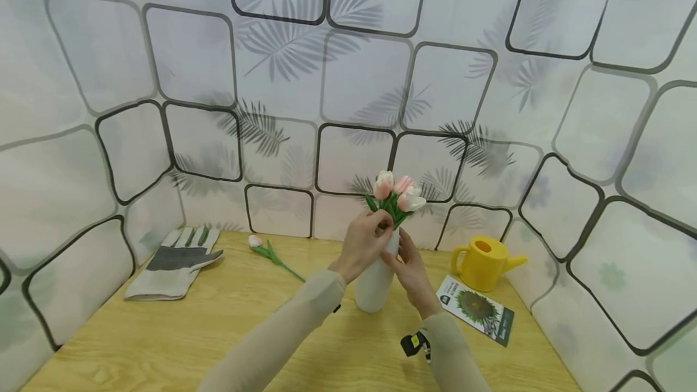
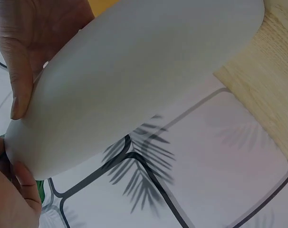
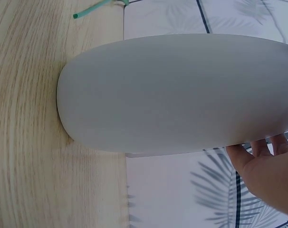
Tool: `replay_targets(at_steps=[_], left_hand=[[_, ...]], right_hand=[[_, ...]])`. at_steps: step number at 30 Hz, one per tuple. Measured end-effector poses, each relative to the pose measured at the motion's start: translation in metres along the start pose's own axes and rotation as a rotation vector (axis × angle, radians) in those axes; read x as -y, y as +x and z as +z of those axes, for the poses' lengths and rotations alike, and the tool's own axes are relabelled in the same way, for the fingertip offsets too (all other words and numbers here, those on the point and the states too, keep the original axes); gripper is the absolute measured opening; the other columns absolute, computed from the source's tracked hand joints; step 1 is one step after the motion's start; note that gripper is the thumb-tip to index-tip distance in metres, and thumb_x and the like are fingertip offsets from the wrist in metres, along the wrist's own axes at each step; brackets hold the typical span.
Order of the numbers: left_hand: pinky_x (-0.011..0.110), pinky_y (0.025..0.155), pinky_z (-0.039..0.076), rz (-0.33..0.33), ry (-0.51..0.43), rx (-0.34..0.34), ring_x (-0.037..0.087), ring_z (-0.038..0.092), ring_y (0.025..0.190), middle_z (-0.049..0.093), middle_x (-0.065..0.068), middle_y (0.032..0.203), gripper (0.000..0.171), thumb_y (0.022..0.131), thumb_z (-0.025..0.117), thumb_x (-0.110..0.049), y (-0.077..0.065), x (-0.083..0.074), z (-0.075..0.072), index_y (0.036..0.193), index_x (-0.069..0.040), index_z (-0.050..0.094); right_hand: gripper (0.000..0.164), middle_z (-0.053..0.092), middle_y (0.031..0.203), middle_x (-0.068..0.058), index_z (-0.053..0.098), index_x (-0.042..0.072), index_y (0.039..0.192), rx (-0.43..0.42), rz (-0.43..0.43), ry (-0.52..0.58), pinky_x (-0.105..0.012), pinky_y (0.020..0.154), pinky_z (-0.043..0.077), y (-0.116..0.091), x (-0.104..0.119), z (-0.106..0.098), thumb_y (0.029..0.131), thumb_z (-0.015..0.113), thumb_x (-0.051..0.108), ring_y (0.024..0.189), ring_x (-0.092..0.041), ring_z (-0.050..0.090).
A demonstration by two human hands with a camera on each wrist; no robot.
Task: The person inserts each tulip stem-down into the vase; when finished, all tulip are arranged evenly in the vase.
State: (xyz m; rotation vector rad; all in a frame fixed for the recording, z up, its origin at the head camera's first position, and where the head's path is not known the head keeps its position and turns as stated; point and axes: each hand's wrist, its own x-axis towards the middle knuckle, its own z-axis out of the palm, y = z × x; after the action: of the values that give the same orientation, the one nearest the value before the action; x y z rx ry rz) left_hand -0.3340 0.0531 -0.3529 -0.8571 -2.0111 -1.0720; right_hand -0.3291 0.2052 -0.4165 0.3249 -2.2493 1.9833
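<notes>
A white vase (image 1: 373, 288) stands on the wooden table with several pink and white tulips (image 1: 402, 189) in its mouth. At the rim, my left hand (image 1: 360, 247) has its fingers curled about the green stems just below the blooms; its fingertips are partly hidden. My right hand (image 1: 412, 271) grips the vase's neck from the right, thumb in front and fingers behind. In the left wrist view the vase (image 2: 134, 85) fills the middle, with the right hand (image 2: 34, 42) along its upper side. The right wrist view shows the vase's base (image 3: 87, 99) on the table.
One loose tulip (image 1: 274, 257) lies left of the vase. Farther left is a pair of grey and white gloves (image 1: 176, 264). At right stand a yellow watering can (image 1: 481, 268) and a flower-printed packet (image 1: 476, 310). Patterned curtain (image 1: 283, 156) closes off the back and sides.
</notes>
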Motion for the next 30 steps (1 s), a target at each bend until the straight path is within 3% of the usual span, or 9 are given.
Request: replay_targets(at_steps=[5,8,13,16,22,30], left_hand=[[0.022,0.069,0.051,-0.015,0.003,0.012,0.013,0.058,0.081,0.070,0.001,0.089,0.003,0.090,0.069,-0.011,-0.003,0.001,0.000,0.093,-0.012,0.070],[0.022,0.068,0.049,0.023,-0.009,0.002,0.013,0.056,0.080,0.070,0.001,0.088,0.004,0.089,0.069,-0.008,-0.008,0.004,0.000,0.092,-0.011,0.071],[0.025,0.067,0.053,0.128,-0.047,-0.084,0.017,0.057,0.083,0.072,0.004,0.089,0.007,0.085,0.071,0.001,-0.014,0.008,-0.004,0.088,-0.006,0.071],[0.026,0.064,0.054,0.139,-0.064,-0.139,0.018,0.059,0.085,0.072,0.004,0.089,0.009,0.084,0.071,0.003,-0.015,0.012,-0.008,0.086,-0.006,0.071],[0.026,0.059,0.053,0.078,-0.086,-0.194,0.017,0.061,0.080,0.069,0.006,0.085,0.008,0.085,0.071,0.002,-0.020,0.024,-0.016,0.086,-0.006,0.071],[0.024,0.054,0.054,-0.079,-0.169,-0.192,0.011,0.063,0.067,0.070,0.003,0.076,0.004,0.087,0.071,-0.003,-0.036,0.044,-0.027,0.087,-0.008,0.071]], right_hand=[[0.077,0.025,0.161,-0.010,0.018,0.025,0.158,0.006,-0.007,0.005,-0.058,0.115,0.032,-0.001,-0.003,-0.001,0.096,0.065,0.026,0.146,-0.034,0.029],[0.077,0.027,0.160,-0.010,0.018,0.025,0.158,0.005,-0.019,0.004,-0.058,0.115,0.032,-0.002,-0.004,0.000,0.096,0.064,0.025,0.146,-0.035,0.029],[0.076,0.027,0.160,-0.011,0.018,0.025,0.158,0.022,-0.028,0.000,-0.058,0.115,0.032,-0.002,-0.004,0.002,0.097,0.064,0.026,0.145,-0.035,0.029],[0.076,0.027,0.160,-0.011,0.018,0.024,0.158,0.020,-0.031,-0.002,-0.058,0.116,0.030,-0.001,-0.002,0.003,0.097,0.064,0.026,0.145,-0.035,0.029],[0.078,0.027,0.160,-0.012,0.017,0.022,0.158,-0.001,-0.014,-0.009,-0.059,0.118,0.027,0.000,0.003,0.002,0.097,0.064,0.024,0.146,-0.035,0.029],[0.079,0.028,0.159,-0.012,0.019,0.022,0.158,-0.009,-0.012,-0.013,-0.059,0.117,0.027,0.002,0.001,0.001,0.095,0.067,0.025,0.145,-0.036,0.030]])
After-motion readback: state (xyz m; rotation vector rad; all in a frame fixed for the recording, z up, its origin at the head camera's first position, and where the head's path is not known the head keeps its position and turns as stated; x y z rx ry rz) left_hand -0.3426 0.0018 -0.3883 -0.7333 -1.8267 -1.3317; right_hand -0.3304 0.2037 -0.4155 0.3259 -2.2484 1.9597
